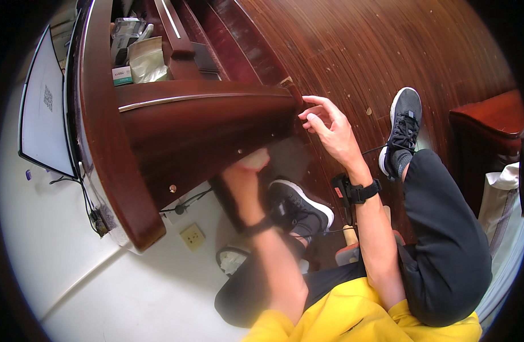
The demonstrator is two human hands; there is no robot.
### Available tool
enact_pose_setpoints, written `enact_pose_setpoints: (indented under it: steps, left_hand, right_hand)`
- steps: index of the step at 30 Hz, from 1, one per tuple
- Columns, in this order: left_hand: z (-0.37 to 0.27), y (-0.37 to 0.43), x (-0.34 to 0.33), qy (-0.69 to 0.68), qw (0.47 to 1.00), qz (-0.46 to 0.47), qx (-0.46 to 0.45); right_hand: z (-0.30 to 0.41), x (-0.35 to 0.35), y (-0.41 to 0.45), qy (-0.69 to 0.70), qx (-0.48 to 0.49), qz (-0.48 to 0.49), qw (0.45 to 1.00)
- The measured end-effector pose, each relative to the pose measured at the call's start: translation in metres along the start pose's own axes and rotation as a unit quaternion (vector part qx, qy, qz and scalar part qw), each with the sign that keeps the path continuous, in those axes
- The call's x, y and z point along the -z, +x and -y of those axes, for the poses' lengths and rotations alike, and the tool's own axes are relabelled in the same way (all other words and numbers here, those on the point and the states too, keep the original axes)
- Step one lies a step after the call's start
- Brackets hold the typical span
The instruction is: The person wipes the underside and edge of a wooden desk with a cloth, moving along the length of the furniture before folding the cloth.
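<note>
My left hand [243, 188], blurred, is shut on a pale cloth or wipe [254, 160] at the lower edge of a cabinet's side panel [210, 124]. That panel is dark reddish-brown polished wood, with a metal trim strip along its top and several small round fittings below. Its fingers are partly lost in blur and behind the pale cloth. Beside the panel's front corner, my right hand [337, 132] hangs with loosely curled, parted fingers and holds nothing. The fingertips are very close to the corner; contact is unclear.
A screen [48, 107] stands at the left, with cables below. A plastic bag [147, 60] and small boxes fill the cabinet compartment. A wall socket [192, 237], a bin [232, 260], my shoes [405, 115] and a wooden furniture end [493, 117] surround the work.
</note>
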State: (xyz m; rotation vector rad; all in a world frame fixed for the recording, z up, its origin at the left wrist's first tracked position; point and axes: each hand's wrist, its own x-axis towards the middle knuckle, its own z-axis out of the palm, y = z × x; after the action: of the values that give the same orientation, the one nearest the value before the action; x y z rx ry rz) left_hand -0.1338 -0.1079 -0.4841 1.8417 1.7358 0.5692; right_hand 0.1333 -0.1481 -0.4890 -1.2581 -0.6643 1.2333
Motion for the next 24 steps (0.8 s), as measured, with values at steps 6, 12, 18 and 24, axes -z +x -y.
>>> enact_pose_setpoints:
  steps: [6, 12, 18, 24]
  left_hand:
    - [-0.098, -0.032, 0.117, 0.18, 0.957, -0.218, -0.058]
    - [-0.131, -0.04, 0.164, 0.105, 0.888, -0.439, -0.085]
    - [-0.138, -0.036, 0.162, 0.052, 0.88, -0.464, -0.086]
    - [-0.136, -0.03, 0.139, 0.003, 0.908, -0.416, -0.057]
  right_hand:
    - [0.004, -0.009, -0.006, -0.001, -0.01, 0.014, 1.0]
    - [0.001, -0.012, -0.003, -0.019, 0.004, 0.021, 1.0]
    - [-0.005, -0.01, -0.001, -0.025, -0.012, 0.023, 0.999]
    - [-0.011, -0.012, 0.0, -0.039, -0.001, 0.031, 0.999]
